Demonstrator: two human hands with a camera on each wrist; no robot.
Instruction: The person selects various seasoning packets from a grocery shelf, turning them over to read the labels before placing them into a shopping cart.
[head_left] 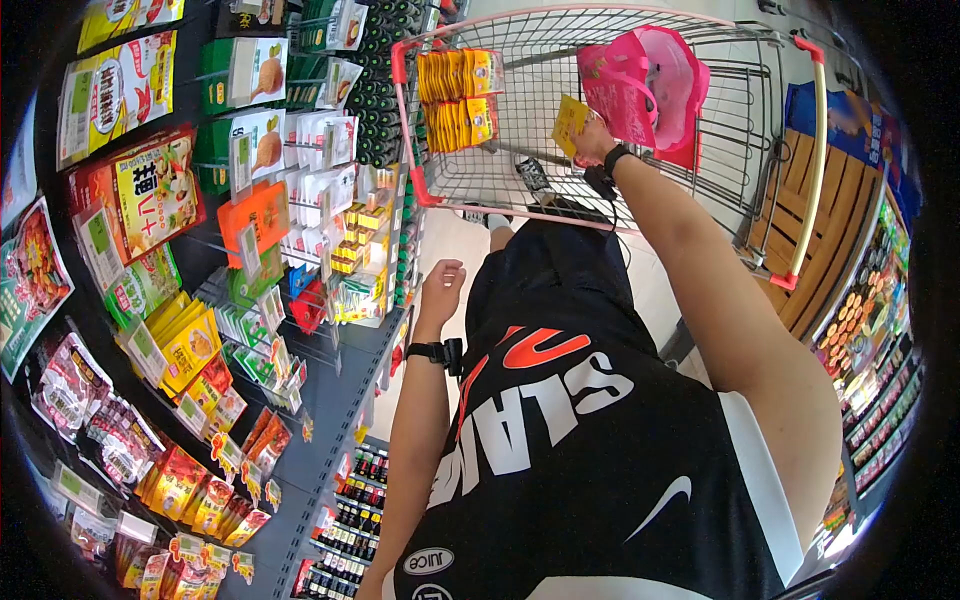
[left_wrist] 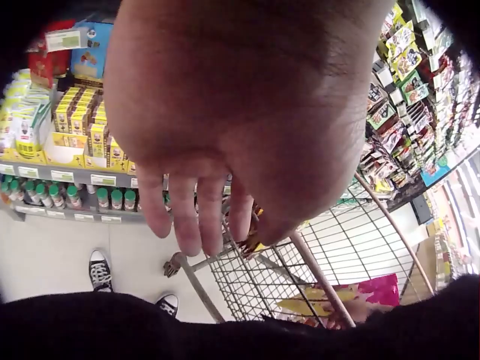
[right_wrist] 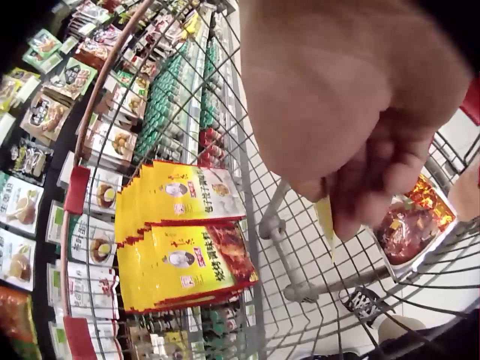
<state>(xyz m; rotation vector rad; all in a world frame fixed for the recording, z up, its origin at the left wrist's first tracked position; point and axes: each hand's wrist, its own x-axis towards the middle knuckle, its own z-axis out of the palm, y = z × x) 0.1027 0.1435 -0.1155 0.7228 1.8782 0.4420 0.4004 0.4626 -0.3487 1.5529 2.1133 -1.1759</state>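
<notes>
My right hand (head_left: pixel 597 141) pinches a yellow packet (head_left: pixel 570 124) over the shopping cart, beside a pink bag (head_left: pixel 632 85). In the right wrist view, only a thin yellow edge of this packet shows at the fingertips (right_wrist: pixel 345 225). Two rows of yellow-and-red seasoning packets (right_wrist: pixel 184 259) stand in the cart's far left corner, with a cook's portrait on their fronts. My left hand (head_left: pixel 442 290) hangs between the shelf and my body, its fingers loosely bent. The left wrist view shows its palm and fingers with nothing in them.
The wire cart (head_left: pixel 540 100) has pink rails and red corners. Shelves of hanging food packets (head_left: pixel 150 190) line the left, above a dark shelf edge (head_left: pixel 330 420). A wooden slatted stand (head_left: pixel 800 220) is beyond the cart's right end. A red meat-picture pack (right_wrist: pixel 416 225) shows near the right hand.
</notes>
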